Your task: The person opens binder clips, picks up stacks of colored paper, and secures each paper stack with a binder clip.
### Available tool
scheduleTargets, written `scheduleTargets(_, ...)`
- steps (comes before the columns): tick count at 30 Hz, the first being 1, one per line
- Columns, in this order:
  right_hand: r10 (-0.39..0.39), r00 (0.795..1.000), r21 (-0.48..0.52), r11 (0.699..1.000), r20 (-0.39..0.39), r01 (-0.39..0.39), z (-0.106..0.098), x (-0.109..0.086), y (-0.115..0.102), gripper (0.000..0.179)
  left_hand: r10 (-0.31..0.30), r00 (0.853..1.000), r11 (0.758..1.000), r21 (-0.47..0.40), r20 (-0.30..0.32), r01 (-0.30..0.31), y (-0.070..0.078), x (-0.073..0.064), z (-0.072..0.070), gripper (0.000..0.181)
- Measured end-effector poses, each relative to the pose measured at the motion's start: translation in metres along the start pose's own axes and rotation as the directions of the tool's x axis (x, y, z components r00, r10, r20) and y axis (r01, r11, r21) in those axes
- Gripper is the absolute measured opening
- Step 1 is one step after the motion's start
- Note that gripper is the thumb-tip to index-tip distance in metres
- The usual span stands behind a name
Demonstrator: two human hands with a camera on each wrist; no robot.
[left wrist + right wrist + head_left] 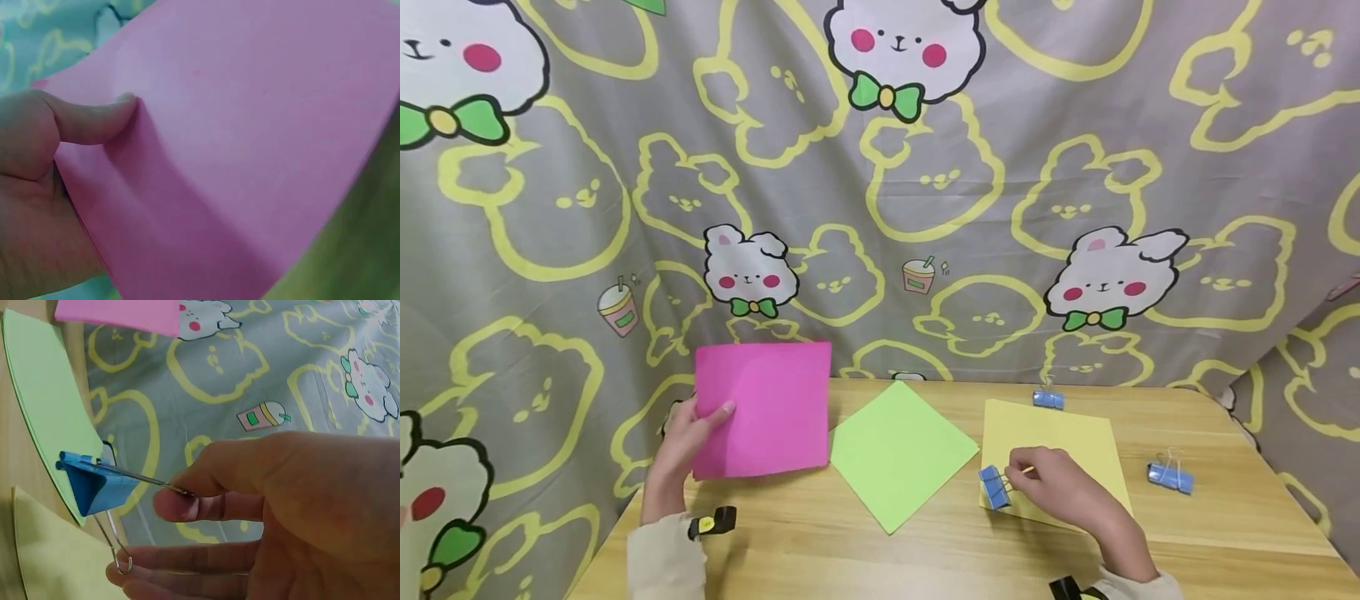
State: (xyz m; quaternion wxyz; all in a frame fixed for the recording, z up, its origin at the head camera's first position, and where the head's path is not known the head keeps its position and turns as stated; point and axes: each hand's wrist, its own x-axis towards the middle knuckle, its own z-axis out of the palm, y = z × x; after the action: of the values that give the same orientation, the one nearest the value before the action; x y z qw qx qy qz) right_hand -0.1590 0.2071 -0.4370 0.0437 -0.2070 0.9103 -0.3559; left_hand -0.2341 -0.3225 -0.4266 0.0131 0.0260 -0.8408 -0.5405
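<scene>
My left hand [688,435] grips the left edge of a stack of bright pink square paper [767,408], thumb on the front and the other fingers hidden behind. The paper is raised and tilted up over the table's left side. In the left wrist view the thumb presses flat on the pink paper [237,125]. With my right hand [1060,487] I hold a blue binder clip [995,487] by its wire handles, over the left part of the yellow paper [1052,433]. The right wrist view shows the binder clip [100,487] with thumb and fingers at its two handles.
A green paper stack [902,454] lies cornerwise at the table's middle. One blue binder clip [1048,400] lies behind the yellow paper, another blue clip [1170,477] to its right. A patterned curtain [850,192] hangs behind the wooden table [820,542].
</scene>
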Motion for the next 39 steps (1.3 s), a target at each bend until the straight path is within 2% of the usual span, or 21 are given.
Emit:
scheduleTargets(4,-0.007,0.999,-0.009,1.0,-0.033,0.006,-0.003,-0.002,0.004,0.029,0.021,0.998,0.999,-0.046,-0.066,-0.024,0.022,-0.007,0.011,0.048)
scheduleTargets(7,-0.013,0.999,-0.02,1.0,-0.036,0.013,-0.007,-0.002,0.007,0.027,0.027,0.993,0.989,-0.143,-0.111,-0.043,0.03,-0.004,0.032,0.044)
scheduleTargets(13,0.003,0.999,-0.038,0.999,-0.035,-0.004,-0.014,-0.003,0.01,0.023,0.042,0.992,0.947,-0.311,-0.118,-0.077,0.029,0.012,0.088,0.03)
scheduleTargets(17,0.031,0.999,-0.033,0.999,-0.04,-0.032,-0.016,-0.002,0.012,0.021,0.059,0.993,0.925,-0.368,-0.105,-0.094,0.029,0.017,0.121,0.026)
scheduleTargets(20,0.053,0.998,-0.021,0.998,-0.04,-0.054,-0.015,-0.001,0.014,0.02,0.1,0.991,0.926,-0.356,-0.094,-0.127,0.028,0.02,0.136,0.025)
scheduleTargets(26,0.093,0.994,-0.017,0.995,-0.055,-0.094,-0.013,-0.002,0.015,0.019,0.144,0.986,0.93,-0.33,-0.08,-0.162,0.02,0.023,0.149,0.019)
scheduleTargets(33,0.068,0.996,-0.019,0.997,-0.055,-0.07,-0.016,-0.004,0.018,0.018,0.206,0.978,0.952,-0.239,0.038,-0.192,0.007,0.025,0.149,0.018)
scheduleTargets(36,0.093,0.993,-0.016,0.995,-0.068,-0.095,-0.016,-0.004,0.019,0.016,0.203,0.977,0.951,-0.249,0.066,-0.181,0.003,0.026,0.148,0.022)
scheduleTargets(39,0.12,0.989,-0.02,0.992,-0.092,-0.123,-0.017,-0.004,0.02,0.014,0.17,0.984,0.951,-0.271,0.053,-0.149,0.0,0.027,0.146,0.025)
